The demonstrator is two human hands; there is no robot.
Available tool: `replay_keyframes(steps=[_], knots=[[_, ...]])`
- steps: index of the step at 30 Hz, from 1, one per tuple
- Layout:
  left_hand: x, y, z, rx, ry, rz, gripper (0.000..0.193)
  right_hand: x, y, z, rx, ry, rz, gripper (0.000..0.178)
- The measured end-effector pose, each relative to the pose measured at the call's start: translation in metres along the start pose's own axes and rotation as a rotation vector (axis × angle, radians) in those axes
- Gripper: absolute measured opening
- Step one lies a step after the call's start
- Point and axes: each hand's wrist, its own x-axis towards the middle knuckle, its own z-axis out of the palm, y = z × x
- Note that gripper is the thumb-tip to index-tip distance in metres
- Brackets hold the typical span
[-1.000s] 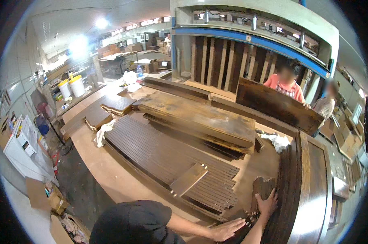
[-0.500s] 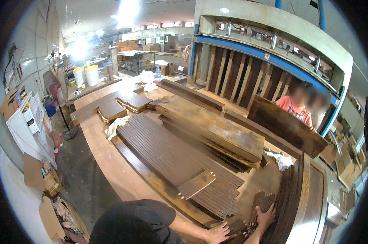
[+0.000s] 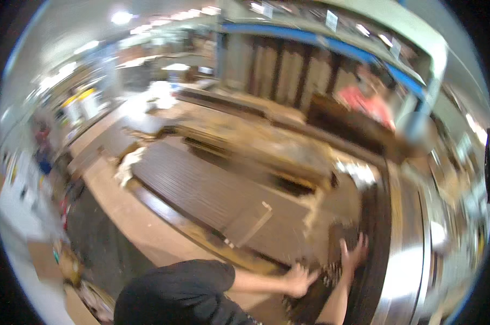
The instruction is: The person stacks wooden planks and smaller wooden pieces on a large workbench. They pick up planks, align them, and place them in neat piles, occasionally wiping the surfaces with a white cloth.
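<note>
Motion blurs the whole head view. My left hand (image 3: 299, 280) is low right of centre, fingers stretched out at the near end of the short dark wooden pieces (image 3: 321, 290), whose pale end marks show between my hands. Whether it touches them is unclear. My right hand (image 3: 354, 253) has its fingers spread beside the stack of long dark boards (image 3: 375, 233). Neither hand visibly holds anything. Left of them lies a wide row of dark slats (image 3: 188, 173), with a short board (image 3: 247, 223) lying across it.
A large brown-yellow timber block (image 3: 245, 138) lies beyond the slats. A white cloth (image 3: 130, 165) lies at their left end. Across the table, a person in a pink top (image 3: 366, 103) is behind a dark panel (image 3: 342, 119), before a blue-edged press frame (image 3: 304, 35).
My view has swung, shifting the scene leftward and blurring it. My right hand's fingers have lifted and spread; my left hand stays near the short pieces.
</note>
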Motion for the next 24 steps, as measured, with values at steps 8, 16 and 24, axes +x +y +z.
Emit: replay_keyframes(steps=[8, 16, 24], knots=[[0.021, -0.015, 0.002, -0.135, 0.039, -0.186, 0.075, -0.130, -0.068, -0.105, -0.189, -0.508, 0.145, 0.094], [0.032, -0.023, 0.015, -0.473, 0.210, -0.164, 0.078, -0.202, -0.063, -0.083, -0.221, -0.381, 0.246, 0.105], [0.079, -0.069, 0.062, -1.132, 0.180, -0.300, 0.048, -0.190, -0.094, -0.095, -0.245, -0.483, 0.326, 0.106]])
